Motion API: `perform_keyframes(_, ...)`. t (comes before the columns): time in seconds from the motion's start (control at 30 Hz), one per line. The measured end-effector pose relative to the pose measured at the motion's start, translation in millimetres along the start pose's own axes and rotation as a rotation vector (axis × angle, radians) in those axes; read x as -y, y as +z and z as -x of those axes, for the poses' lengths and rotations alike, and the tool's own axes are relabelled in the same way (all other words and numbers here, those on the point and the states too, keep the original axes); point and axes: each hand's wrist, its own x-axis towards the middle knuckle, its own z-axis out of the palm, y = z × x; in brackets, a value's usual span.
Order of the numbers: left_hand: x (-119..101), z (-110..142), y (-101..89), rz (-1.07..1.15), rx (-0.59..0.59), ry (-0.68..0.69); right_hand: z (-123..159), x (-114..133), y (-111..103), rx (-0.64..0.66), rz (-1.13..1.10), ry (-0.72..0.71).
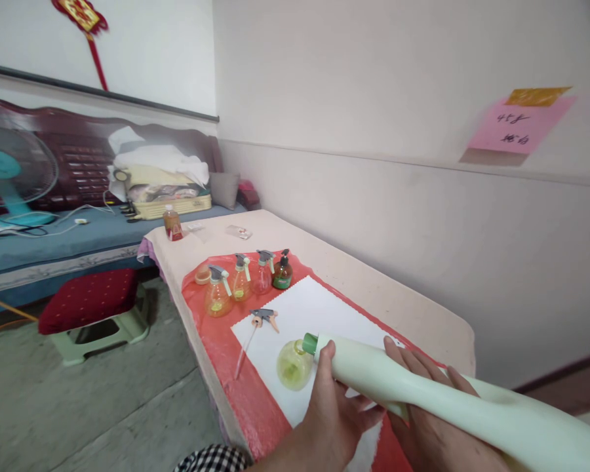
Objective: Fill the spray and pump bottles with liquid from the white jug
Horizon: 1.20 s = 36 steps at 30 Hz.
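Both of my hands hold a large pale green jug point(452, 393) tilted toward the left. My left hand point(332, 400) wraps round its neck, thumb on top, close to the dark green mouth point(309, 343). My right hand point(437, 419) supports the body and handle farther back. The mouth meets the opening of a round, clear yellowish spray bottle body point(295, 367), which stands on a white sheet point(314, 301); I cannot tell whether liquid is flowing. A grey and peach spray head point(264, 318) with its thin tube lies just beyond.
Several bottles stand behind on red plastic point(240, 413), among them an orange spray bottle point(219, 301) and a dark green pump bottle point(282, 272). A brown-red bottle point(172, 224) is at the table's far end. A red-topped stool point(91, 301) stands left; a wall point(398, 196) borders the right.
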Motion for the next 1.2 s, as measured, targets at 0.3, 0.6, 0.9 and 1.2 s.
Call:
perform_keyframes(0.3,0.1,2.3,3.3,0.01,-0.011,-0.003,-0.4,1.8,-1.5,-0.011,0.039,0.004)
perform_keyframes(0.6,0.4,2.3,2.9,0.007,-0.014,-0.016,-2.4,1.5,-3.0,-0.043,0.066,-0.013)
perform_keyframes(0.9,-0.2,1.6,2.9,0.009,-0.021,-0.017,-1.0,2.7,-1.2,-0.016,0.062,0.012)
perform_keyframes(1.2,-0.9,2.3,4.2,0.032,-0.009,-0.026,0.2,1.4,-2.6,-0.059,0.072,-0.006)
